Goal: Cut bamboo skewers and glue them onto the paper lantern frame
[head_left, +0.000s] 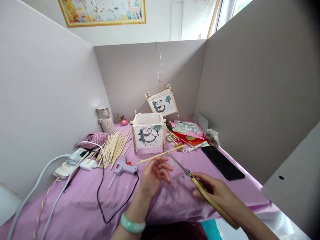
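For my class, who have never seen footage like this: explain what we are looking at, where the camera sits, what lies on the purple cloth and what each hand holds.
There is no machine here: a person works with two bare hands. The single picture comes from a camera worn on that person's head, looking forward and down, so the arms enter from the bottom edge.

The left hand, with a green bangle at the wrist, holds a thin wooden stick. The right hand has its grip on yellow-handled scissors, whose blades point up towards the stick.

On the purple cloth stand a small paper lantern with a panda drawing, a second panda panel behind it, a pile of sticks, a glue gun, a power strip and a black phone.
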A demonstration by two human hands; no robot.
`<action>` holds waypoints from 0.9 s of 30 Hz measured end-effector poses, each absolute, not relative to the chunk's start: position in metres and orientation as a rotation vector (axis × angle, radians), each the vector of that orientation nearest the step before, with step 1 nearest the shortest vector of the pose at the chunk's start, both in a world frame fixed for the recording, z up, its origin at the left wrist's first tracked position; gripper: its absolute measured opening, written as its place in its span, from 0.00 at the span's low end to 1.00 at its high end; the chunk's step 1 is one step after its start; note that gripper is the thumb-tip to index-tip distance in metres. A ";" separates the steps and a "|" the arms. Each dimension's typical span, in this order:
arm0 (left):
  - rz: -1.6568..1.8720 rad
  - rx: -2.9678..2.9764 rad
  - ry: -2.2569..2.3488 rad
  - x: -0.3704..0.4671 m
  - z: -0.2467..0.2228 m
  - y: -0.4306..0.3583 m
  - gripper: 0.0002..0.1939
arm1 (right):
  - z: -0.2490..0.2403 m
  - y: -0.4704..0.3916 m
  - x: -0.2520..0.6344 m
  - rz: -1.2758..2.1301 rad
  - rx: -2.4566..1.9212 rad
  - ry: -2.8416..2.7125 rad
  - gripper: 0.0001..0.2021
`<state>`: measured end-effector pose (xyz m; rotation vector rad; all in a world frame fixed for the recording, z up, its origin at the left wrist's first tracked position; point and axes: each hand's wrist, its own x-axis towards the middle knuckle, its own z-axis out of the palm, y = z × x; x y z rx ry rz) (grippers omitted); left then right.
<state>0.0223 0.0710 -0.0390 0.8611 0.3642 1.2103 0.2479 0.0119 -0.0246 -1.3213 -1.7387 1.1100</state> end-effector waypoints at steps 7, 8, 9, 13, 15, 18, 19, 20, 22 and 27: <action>1.363 0.680 0.327 0.018 -0.031 0.073 0.26 | -0.022 0.012 0.255 1.066 -1.356 -1.757 0.25; 1.351 0.695 0.339 0.018 -0.031 0.072 0.24 | -0.022 0.012 0.256 1.050 -1.369 -1.757 0.25; 1.329 0.728 0.358 0.018 -0.032 0.071 0.22 | -0.022 0.012 0.256 1.031 -1.383 -1.760 0.24; 1.212 0.900 0.445 0.023 -0.038 0.069 0.20 | -0.017 0.009 0.250 0.907 -1.452 -1.817 0.20; 1.166 0.920 0.475 0.025 -0.041 0.070 0.21 | -0.016 0.009 0.244 0.815 -1.492 -1.867 0.18; 1.171 0.872 0.514 0.026 -0.042 0.071 0.21 | -0.020 0.010 0.238 0.624 -1.561 -1.935 0.19; 1.181 0.853 0.528 0.025 -0.042 0.071 0.22 | -0.023 0.010 0.237 0.563 -1.581 -1.949 0.20; 1.191 0.838 0.543 0.025 -0.042 0.071 0.23 | -0.026 0.011 0.236 0.512 -1.597 -1.960 0.22; 1.200 0.823 0.577 0.025 -0.043 0.072 0.26 | -0.033 0.013 0.234 0.441 -1.616 -1.973 0.23; 1.200 0.820 0.605 0.025 -0.043 0.072 0.31 | -0.043 0.015 0.230 0.273 -1.662 -1.987 0.22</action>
